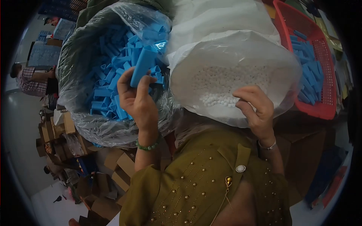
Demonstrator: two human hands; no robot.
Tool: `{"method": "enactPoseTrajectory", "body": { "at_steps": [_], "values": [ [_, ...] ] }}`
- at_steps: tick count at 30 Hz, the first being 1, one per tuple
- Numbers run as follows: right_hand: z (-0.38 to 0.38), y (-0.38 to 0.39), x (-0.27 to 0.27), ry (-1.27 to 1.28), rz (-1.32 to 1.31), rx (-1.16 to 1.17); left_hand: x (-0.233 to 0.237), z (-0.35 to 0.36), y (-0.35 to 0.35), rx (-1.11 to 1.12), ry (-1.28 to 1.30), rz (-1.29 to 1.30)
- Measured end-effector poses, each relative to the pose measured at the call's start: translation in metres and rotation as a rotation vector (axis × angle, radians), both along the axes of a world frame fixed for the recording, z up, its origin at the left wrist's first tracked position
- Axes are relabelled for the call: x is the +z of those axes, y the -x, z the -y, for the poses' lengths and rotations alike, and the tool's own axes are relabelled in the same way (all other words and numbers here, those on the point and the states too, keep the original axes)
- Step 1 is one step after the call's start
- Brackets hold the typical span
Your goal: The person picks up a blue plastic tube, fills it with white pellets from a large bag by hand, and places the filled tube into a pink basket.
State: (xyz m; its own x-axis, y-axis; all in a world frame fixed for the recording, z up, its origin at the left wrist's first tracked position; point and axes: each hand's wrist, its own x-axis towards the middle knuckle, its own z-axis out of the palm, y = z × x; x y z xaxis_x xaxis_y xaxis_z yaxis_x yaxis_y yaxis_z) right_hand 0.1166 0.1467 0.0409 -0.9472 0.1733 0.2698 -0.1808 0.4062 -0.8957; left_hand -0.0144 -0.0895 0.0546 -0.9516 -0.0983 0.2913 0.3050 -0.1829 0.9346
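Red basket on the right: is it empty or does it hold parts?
Partly full: blue tubes lie heaped inside the red basket, with bare red mesh showing on its walls around them.

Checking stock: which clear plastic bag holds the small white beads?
The clear plastic bag touched by the right hand; the other clear bag, by the left hand, holds blue plastic tubes.

We are finding room only over the open clear bag [75, 75]; the white pellet bag [226, 49] is pressing against it, and the red basket [324, 109] is walling the right.
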Motion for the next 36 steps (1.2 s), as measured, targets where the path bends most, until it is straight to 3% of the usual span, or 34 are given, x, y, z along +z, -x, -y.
{"method": "enactPoseTrajectory", "body": {
  "at_steps": [1, 3, 4, 6, 7, 9, 10, 12, 13, 14, 16, 20, 23, 25, 26, 28, 29, 31, 32, 34, 36],
  "values": [
    [0.002, 0.001, 0.0, -0.002, 0.006, -0.02, 0.001, -0.01, -0.012, -0.02, -0.002, 0.006],
    [0.008, 0.004, 0.0, 0.135, 0.004, 0.024, -0.001, -0.03, -0.037, -0.398, -0.182, 0.112],
    [0.015, 0.006, 0.001, 0.125, 0.017, 0.0, -0.009, -0.037, -0.044, -0.509, -0.051, 0.082],
    [0.025, 0.008, -0.002, 0.467, -0.062, -0.07, -0.025, -0.054, -0.059, -0.71, 0.11, 0.112],
    [0.021, 0.005, -0.009, 0.46, -0.053, -0.088, -0.031, -0.058, -0.06, -0.726, 0.101, 0.122],
    [0.006, 0.002, -0.026, 0.507, 0.104, -0.096, -0.045, -0.07, -0.053, -0.763, 0.449, 0.1],
    [-0.005, 0.002, -0.025, 0.504, 0.112, -0.107, -0.045, -0.074, -0.044, -0.774, 0.443, 0.106],
    [-0.034, 0.005, -0.02, 0.02, 0.382, -0.135, -0.045, -0.076, -0.023, -0.639, 0.954, -0.243],
    [-0.043, 0.005, -0.027, -0.326, 0.259, -0.16, -0.05, -0.077, -0.019, -0.594, 1.066, -0.176],
    [-0.045, 0.006, -0.032, -0.326, 0.269, -0.165, -0.058, -0.079, -0.016, -0.605, 1.063, -0.171],
    [-0.047, 0.008, -0.042, -0.799, 0.375, -0.181, -0.072, -0.086, -0.008, -0.597, 1.223, -0.294],
    [-0.032, 0.027, -0.072, -0.875, 0.218, -0.204, -0.084, -0.103, -0.003, -0.641, 1.193, -0.175],
    [-0.034, 0.031, -0.073, -0.752, 0.165, -0.174, -0.083, -0.105, 0.003, -0.681, 1.072, -0.036],
    [-0.04, 0.028, -0.056, -0.496, 0.198, -0.103, -0.067, -0.103, 0.003, -0.768, 0.721, 0.232],
    [-0.04, 0.027, -0.05, -0.496, 0.207, -0.105, -0.061, -0.102, 0.001, -0.775, 0.719, 0.238],
    [-0.038, 0.024, -0.04, -0.034, 0.295, -0.083, -0.05, -0.101, -0.004, -0.806, 0.395, 0.423],
    [-0.038, 0.022, -0.039, -0.037, 0.298, -0.084, -0.047, -0.1, -0.005, -0.808, 0.391, 0.424],
    [-0.037, 0.019, -0.039, 0.178, 0.343, -0.033, -0.044, -0.1, -0.004, -0.784, 0.45, 0.181],
    [-0.036, 0.019, -0.04, 0.181, 0.343, -0.037, -0.042, -0.101, -0.005, -0.788, 0.453, 0.182],
    [-0.036, 0.018, -0.043, 0.131, 0.331, -0.042, -0.038, -0.104, -0.005, -0.73, 0.584, -0.136],
    [-0.036, 0.018, -0.042, 0.085, 0.329, -0.041, -0.029, -0.108, -0.009, -0.733, 0.619, -0.186]
  ]
}}
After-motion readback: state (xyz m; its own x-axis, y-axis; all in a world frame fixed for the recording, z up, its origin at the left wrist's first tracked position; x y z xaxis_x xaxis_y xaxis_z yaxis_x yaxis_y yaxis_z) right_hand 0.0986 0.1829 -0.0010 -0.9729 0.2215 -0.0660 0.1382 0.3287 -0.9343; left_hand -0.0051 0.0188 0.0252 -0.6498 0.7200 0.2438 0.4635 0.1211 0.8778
